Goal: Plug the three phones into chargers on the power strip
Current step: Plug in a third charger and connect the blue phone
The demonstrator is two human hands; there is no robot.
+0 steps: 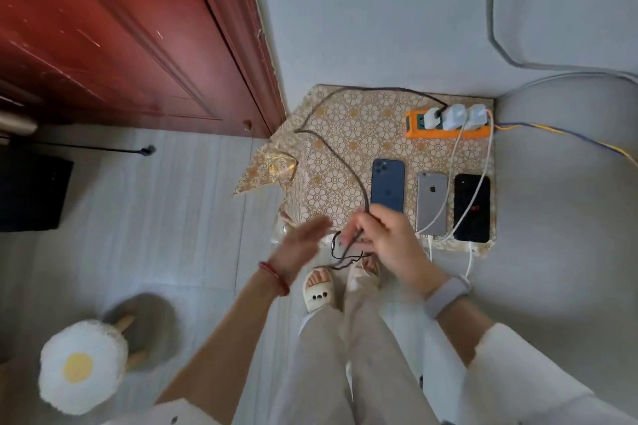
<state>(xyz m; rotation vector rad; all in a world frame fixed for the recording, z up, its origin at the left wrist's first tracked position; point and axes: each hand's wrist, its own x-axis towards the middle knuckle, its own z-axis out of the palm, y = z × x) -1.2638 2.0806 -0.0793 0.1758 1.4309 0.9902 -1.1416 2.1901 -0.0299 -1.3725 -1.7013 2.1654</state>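
- Soft, even daylight; no hard shadows, only a dim grey patch under the stool [83, 364] at lower left.
- My left hand [299, 245] smeared by motion blur; my right hand [386, 238] sharper.
- Faint sheen on the red door [114, 31], upper left.
- Wide-angle bending at the frame edges; corners soft.

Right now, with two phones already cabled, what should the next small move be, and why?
Probably bring the dark cable, pinched in the right hand, to the bottom edge of the blue phone and plug it in. The silver phone and black phone already have white cables; the blue one shows none. The left hand is open, blurred.
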